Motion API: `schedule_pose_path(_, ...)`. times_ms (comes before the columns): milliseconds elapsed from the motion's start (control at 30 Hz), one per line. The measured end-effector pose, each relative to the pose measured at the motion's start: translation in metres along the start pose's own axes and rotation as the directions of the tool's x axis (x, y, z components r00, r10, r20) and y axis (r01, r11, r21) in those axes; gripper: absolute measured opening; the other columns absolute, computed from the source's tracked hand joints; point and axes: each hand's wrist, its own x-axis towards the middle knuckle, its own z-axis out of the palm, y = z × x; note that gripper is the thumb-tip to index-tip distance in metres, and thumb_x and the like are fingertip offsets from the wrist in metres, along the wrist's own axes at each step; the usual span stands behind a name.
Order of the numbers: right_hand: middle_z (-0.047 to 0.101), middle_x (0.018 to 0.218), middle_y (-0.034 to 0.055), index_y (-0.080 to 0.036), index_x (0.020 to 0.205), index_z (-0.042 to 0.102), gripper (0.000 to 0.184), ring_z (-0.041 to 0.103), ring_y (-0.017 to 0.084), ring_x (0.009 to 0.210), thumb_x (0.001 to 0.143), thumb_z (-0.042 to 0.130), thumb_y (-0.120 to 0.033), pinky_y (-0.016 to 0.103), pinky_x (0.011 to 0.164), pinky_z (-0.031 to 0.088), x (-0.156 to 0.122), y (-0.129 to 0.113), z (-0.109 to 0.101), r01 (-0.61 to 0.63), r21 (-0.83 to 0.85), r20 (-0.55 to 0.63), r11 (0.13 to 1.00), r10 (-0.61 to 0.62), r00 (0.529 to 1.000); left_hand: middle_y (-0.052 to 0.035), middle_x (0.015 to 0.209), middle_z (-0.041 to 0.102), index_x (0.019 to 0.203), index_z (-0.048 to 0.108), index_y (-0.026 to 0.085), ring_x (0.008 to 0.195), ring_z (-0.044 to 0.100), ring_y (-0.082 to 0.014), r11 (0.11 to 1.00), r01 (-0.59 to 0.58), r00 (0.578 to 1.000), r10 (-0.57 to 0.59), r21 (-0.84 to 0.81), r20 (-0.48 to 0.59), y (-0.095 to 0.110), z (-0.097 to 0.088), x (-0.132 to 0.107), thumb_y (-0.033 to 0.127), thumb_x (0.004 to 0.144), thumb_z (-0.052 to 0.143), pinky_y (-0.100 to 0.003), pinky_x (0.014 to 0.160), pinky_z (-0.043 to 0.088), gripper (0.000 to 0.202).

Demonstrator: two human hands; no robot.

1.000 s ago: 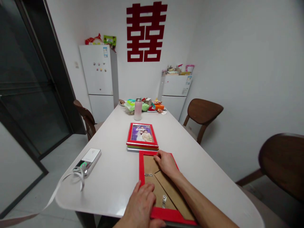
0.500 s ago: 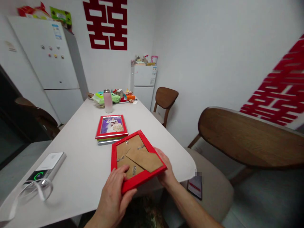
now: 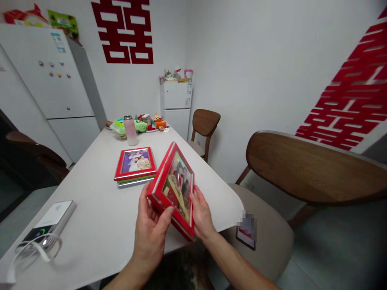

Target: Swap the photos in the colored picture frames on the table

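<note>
Between my hands a red picture frame is held up at a tilt over the near end of the table, its photo side turned partly toward me. Reflections cover part of the picture. My left hand grips its lower left edge, thumb on the front and fingers behind. On the right edge, my right hand is closed around the border, with some fingers hidden behind it. Just beyond lies a stack of picture frames, a red one with a photo of people on top.
The white table carries a power bank with a white cable at left. A pink bottle stands farther back, before green packages. At right, a wooden chair has a phone on its seat.
The held frame has turned over from its brown backing to its photo side and stands more upright. Both hands have shifted their grip with it. The camera view has swung slightly right.
</note>
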Motion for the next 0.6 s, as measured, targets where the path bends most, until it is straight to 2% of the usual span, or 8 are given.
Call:
schedule_pose_path(67, 0.065, 0.082, 0.0018, -0.020, 0.126, 0.027, 0.058, 0.061, 0.018, 0.065, 0.074, 0.041, -0.042, 0.030, 0.055, 0.048, 0.024, -0.007, -0.023, 0.011, -0.297, -0.071, 0.955, -0.033, 0.997, -0.0088, 0.120, 0.046, 0.121, 0.025, 0.020, 0.105, 0.048, -0.0206, 0.998, 0.051, 0.998, -0.050, -0.021, 0.041, -0.003, 0.000, 0.016, 0.030, 0.074, 0.054, -0.034, 0.088, 0.041, 0.056)
schedule_pose_path(100, 0.066, 0.079, 0.0022, -0.018, 0.126, 0.029, 0.056, 0.061, 0.018, 0.063, 0.076, 0.039, -0.041, 0.030, 0.054, 0.047, 0.038, -0.012, -0.034, 0.014, -0.476, -0.082, 0.880, -0.060, 0.995, -0.0096, 0.120, 0.046, 0.121, 0.027, 0.018, 0.105, 0.048, -0.0206, 0.997, 0.081, 0.994, -0.080, -0.008, 0.079, -0.009, -0.001, 0.022, 0.028, 0.075, 0.052, -0.035, 0.089, 0.041, 0.053)
schedule_pose_path(133, 0.066, 0.076, 0.0020, -0.017, 0.126, 0.030, 0.055, 0.061, 0.017, 0.061, 0.077, 0.037, -0.040, 0.029, 0.053, 0.047, 0.053, -0.018, -0.043, 0.013, -0.639, -0.073, 0.769, -0.078, 0.994, -0.0107, 0.121, 0.045, 0.120, 0.027, 0.016, 0.105, 0.049, -0.0206, 0.994, 0.105, 0.988, -0.106, 0.012, 0.113, -0.017, 0.000, 0.028, 0.025, 0.075, 0.050, -0.035, 0.088, 0.041, 0.051)
schedule_pose_path(233, 0.067, 0.070, 0.0043, -0.011, 0.119, 0.041, 0.051, 0.061, 0.018, 0.059, 0.074, 0.043, -0.035, 0.027, 0.052, 0.045, 0.096, -0.034, -0.065, 0.037, -0.744, -0.030, 0.667, -0.090, 0.996, -0.0136, 0.122, 0.044, 0.118, 0.027, 0.011, 0.107, 0.047, -0.0187, 0.988, 0.107, 0.980, -0.125, 0.116, 0.156, -0.051, 0.004, 0.042, 0.016, 0.075, 0.045, -0.031, 0.087, 0.042, 0.047)
schedule_pose_path(367, 0.067, 0.068, 0.0074, -0.009, 0.106, 0.055, 0.045, 0.062, 0.020, 0.064, 0.068, 0.051, -0.032, 0.026, 0.055, 0.042, 0.138, -0.044, -0.076, 0.078, -0.865, 0.033, 0.495, -0.099, 0.995, -0.0103, 0.108, 0.057, 0.105, 0.040, 0.013, 0.095, 0.055, -0.0180, 0.968, 0.095, 0.977, -0.135, 0.231, 0.164, -0.087, 0.014, 0.054, 0.008, 0.069, 0.049, -0.029, 0.078, 0.046, 0.038)
schedule_pose_path(467, 0.066, 0.080, 0.0128, -0.009, 0.100, 0.059, 0.042, 0.061, 0.024, 0.076, 0.066, 0.053, -0.032, 0.027, 0.061, 0.041, 0.156, -0.043, -0.079, 0.105, -0.931, 0.066, 0.349, -0.123, 0.990, -0.0067, 0.104, 0.059, 0.103, 0.043, 0.015, 0.090, 0.057, -0.0172, 0.933, 0.080, 0.981, -0.137, 0.352, 0.141, -0.095, 0.020, 0.061, 0.008, 0.066, 0.051, -0.029, 0.078, 0.045, 0.039)
schedule_pose_path(600, 0.066, 0.086, 0.0128, -0.014, 0.097, 0.062, 0.037, 0.059, 0.024, 0.082, 0.067, 0.051, -0.034, 0.027, 0.065, 0.041, 0.169, -0.037, -0.079, 0.125, -0.974, 0.098, 0.190, -0.145, 0.985, -0.0041, 0.103, 0.059, 0.100, 0.049, 0.018, 0.094, 0.053, -0.0197, 0.865, 0.055, 0.984, -0.132, 0.498, 0.121, -0.093, 0.025, 0.072, 0.007, 0.061, 0.055, -0.031, 0.084, 0.039, 0.041)
